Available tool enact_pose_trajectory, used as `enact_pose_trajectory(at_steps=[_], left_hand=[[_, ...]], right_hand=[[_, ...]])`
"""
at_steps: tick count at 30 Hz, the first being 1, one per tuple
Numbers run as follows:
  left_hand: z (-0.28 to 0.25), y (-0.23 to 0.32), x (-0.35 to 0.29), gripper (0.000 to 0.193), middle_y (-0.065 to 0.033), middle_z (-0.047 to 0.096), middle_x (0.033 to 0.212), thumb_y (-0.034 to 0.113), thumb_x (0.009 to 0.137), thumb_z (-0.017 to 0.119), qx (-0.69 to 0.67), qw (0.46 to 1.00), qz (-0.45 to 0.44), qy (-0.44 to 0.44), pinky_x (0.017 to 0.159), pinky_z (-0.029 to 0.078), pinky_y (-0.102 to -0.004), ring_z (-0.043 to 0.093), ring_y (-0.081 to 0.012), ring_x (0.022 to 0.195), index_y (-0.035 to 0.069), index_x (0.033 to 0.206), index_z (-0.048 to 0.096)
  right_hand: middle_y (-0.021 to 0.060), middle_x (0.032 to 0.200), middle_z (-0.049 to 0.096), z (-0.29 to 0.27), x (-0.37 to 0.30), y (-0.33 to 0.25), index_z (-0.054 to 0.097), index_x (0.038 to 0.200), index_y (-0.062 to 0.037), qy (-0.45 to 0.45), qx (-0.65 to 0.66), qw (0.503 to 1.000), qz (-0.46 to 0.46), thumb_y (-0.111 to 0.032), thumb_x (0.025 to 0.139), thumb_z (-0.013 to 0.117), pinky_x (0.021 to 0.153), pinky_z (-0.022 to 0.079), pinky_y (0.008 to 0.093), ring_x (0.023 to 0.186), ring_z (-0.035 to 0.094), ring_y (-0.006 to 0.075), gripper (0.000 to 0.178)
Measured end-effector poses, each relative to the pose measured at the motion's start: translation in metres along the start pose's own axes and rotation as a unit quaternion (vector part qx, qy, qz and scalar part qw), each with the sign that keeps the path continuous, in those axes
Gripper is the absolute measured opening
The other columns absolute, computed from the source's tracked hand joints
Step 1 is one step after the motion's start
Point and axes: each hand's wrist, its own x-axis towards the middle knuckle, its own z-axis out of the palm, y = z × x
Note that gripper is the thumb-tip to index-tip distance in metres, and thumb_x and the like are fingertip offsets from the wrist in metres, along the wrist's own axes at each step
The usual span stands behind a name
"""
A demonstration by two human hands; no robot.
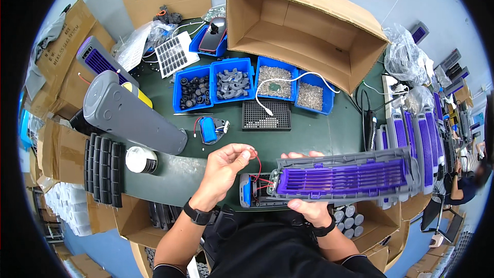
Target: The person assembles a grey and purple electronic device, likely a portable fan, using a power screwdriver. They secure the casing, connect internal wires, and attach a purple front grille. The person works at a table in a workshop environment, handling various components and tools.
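Note:
Between the thumb and fingertips of my left hand a thin red wire is pinched. The wire runs down toward a small circuit board at the left end of a long grey housing half with a purple grille. My right hand grips this half from below, its thumb at the near edge and fingers showing beyond the far edge. Partly hidden beneath it lies another dark grey housing part with a blue piece inside. Red wires join the two parts.
Farther back stand blue bins of dark plastic parts and screws, a black perforated tray and a large cardboard box. A blue battery pack, a white tub and a tall grey casing are leftward. Purple-grilled units crowd the right.

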Motion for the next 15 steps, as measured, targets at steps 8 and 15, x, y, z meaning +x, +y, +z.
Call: enact_pose_trajectory(at_steps=[8, 15], left_hand=[[-0.003, 0.0, 0.003, 0.016, -0.0127, 0.075, 0.117, 0.017, 0.107, 0.063, -0.076, 0.988, 0.025, -0.13, 0.101, 0.052, -0.0369, 0.069, -0.0203, 0.114, 0.004, 0.113, 0.069], [-0.007, -0.001, -0.014, 0.016, -0.0141, 0.072, 0.122, 0.008, 0.103, 0.068, -0.058, 0.989, 0.05, -0.123, 0.102, 0.05, -0.0352, 0.066, -0.0182, 0.119, 0.006, 0.117, 0.063]], right_hand=[[0.0259, 0.148, 0.05, -0.002, 0.001, 0.0, 0.025, 0.156, -0.0037, 0.028, 0.083, 0.995, 0.047, -0.011, 0.077, 0.09, 0.117, 0.044, 0.0539, 0.142, 0.051, 0.041, 0.102], [0.0258, 0.148, 0.05, -0.003, 0.002, 0.0, 0.025, 0.156, -0.0049, 0.036, 0.095, 0.993, 0.056, -0.007, 0.077, 0.087, 0.117, 0.044, 0.0541, 0.142, 0.051, 0.0412, 0.1]])
